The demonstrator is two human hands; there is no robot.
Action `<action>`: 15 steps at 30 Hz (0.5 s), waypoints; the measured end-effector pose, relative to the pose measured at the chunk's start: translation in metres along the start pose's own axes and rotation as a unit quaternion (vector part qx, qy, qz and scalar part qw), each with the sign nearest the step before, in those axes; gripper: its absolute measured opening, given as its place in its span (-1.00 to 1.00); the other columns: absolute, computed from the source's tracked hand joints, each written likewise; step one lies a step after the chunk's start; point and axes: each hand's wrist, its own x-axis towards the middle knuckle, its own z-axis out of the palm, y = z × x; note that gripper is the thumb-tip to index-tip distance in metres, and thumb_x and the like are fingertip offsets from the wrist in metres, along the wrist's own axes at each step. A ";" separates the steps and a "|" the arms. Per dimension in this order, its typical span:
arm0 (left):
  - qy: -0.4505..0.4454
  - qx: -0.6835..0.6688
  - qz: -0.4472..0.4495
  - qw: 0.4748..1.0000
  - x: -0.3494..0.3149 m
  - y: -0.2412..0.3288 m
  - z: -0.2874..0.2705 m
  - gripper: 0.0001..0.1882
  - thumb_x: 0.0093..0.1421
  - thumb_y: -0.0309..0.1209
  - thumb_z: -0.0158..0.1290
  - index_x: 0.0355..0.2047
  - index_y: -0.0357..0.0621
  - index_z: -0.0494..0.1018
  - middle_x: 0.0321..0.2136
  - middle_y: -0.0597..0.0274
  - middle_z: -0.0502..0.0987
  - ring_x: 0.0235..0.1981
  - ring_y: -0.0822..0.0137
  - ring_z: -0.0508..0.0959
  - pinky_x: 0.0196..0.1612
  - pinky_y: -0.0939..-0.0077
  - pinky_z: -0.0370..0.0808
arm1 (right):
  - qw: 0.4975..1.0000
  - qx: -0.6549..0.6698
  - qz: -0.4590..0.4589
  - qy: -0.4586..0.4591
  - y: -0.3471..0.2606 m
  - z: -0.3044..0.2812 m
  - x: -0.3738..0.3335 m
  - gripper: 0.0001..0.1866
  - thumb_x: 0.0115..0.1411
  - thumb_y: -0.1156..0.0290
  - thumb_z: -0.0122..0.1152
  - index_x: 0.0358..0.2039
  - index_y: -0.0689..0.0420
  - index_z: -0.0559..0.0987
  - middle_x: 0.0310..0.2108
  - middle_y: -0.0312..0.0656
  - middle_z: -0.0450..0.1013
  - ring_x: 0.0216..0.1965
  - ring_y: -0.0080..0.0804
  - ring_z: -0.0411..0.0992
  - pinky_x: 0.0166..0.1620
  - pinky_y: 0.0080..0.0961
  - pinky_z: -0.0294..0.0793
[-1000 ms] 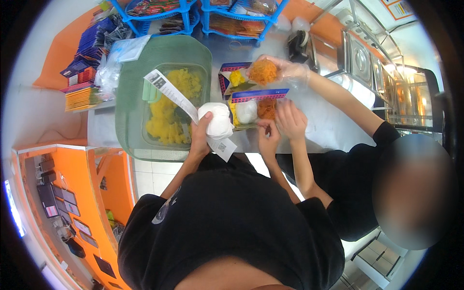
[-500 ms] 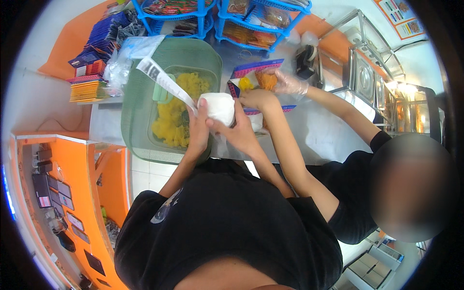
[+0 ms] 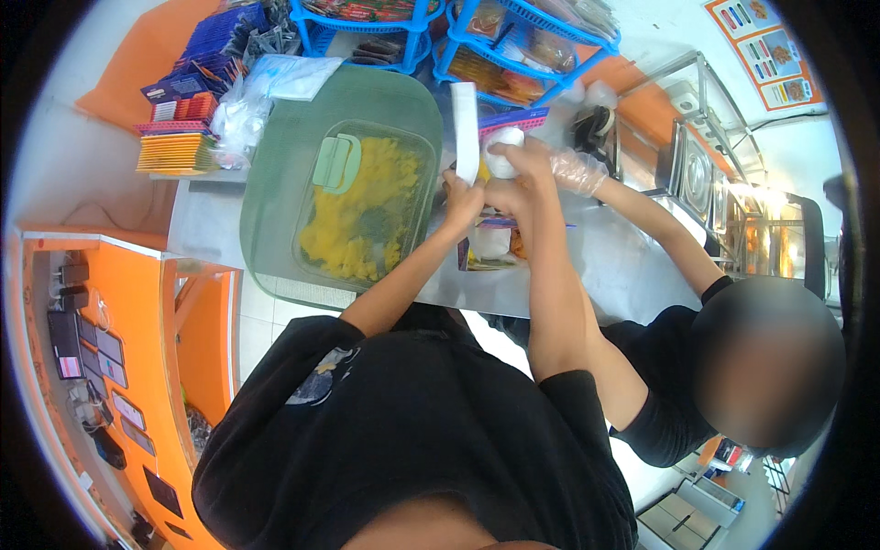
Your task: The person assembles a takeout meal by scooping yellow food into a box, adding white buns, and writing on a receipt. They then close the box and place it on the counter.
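My left hand [image 3: 461,198] grips a long white paper strip [image 3: 466,139] that stands up from my fingers. My right hand [image 3: 519,176] closes around a white rounded packet [image 3: 503,152] just right of the strip. Both hands meet above a small tray of food [image 3: 492,246] on the steel counter [image 3: 596,266]. A co-worker's hand in a clear plastic glove [image 3: 579,170] reaches in just behind my right hand.
A clear tub of yellow food [image 3: 362,206] with a pale green scoop [image 3: 335,163] sits on a large green tray [image 3: 275,174] to my left. Blue wire baskets [image 3: 513,46] of packets line the back. Stacked packets [image 3: 176,151] lie at far left. An orange counter [image 3: 137,312] runs beside me.
Both hands have risen and shifted right with the white packet and strip. The strip now points upward instead of trailing left over the tub.
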 end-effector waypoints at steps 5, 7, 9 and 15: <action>0.025 -0.069 -0.120 0.990 0.029 -0.018 0.021 -0.22 -0.07 -0.38 0.14 0.03 -0.55 -0.04 -0.16 -0.34 0.37 -0.12 -0.10 0.45 -0.04 0.28 0.39 | 0.941 -0.329 -0.066 0.044 0.011 0.000 0.024 -0.39 -0.20 0.08 0.34 -0.26 0.37 0.57 -0.27 0.15 0.51 -0.22 -0.07 0.52 -0.13 -0.27 0.52; 0.020 -0.020 -0.111 0.993 0.034 -0.019 0.023 -0.21 -0.09 -0.42 0.14 0.03 -0.57 -0.05 -0.16 -0.39 0.38 -0.12 -0.12 0.46 -0.05 0.24 0.41 | 0.913 -0.401 -0.074 0.025 0.014 0.005 0.031 -0.50 -0.15 0.16 0.25 -0.25 0.28 0.59 -0.23 0.11 0.51 -0.16 -0.01 0.49 -0.04 -0.25 0.46; 0.011 0.023 -0.105 0.994 0.036 -0.017 0.021 -0.22 -0.10 -0.45 0.13 0.03 -0.58 -0.05 -0.17 -0.43 0.39 -0.11 -0.15 0.46 -0.05 0.20 0.42 | 0.876 -0.468 -0.113 0.041 0.020 0.014 0.037 -0.53 -0.12 0.20 0.21 -0.24 0.27 0.59 -0.20 0.12 0.50 -0.11 -0.02 0.47 0.01 -0.26 0.42; -0.035 0.098 -0.072 0.992 0.028 -0.009 0.010 -0.32 -0.07 -0.43 0.07 0.00 -0.43 0.01 -0.18 -0.39 0.43 -0.12 -0.22 0.46 0.00 0.05 0.37 | 0.941 -0.294 -0.127 -0.107 0.049 0.012 0.059 -0.48 -0.02 0.22 0.22 -0.08 0.30 0.47 -0.07 0.15 0.42 -0.06 0.01 0.43 -0.02 -0.27 0.41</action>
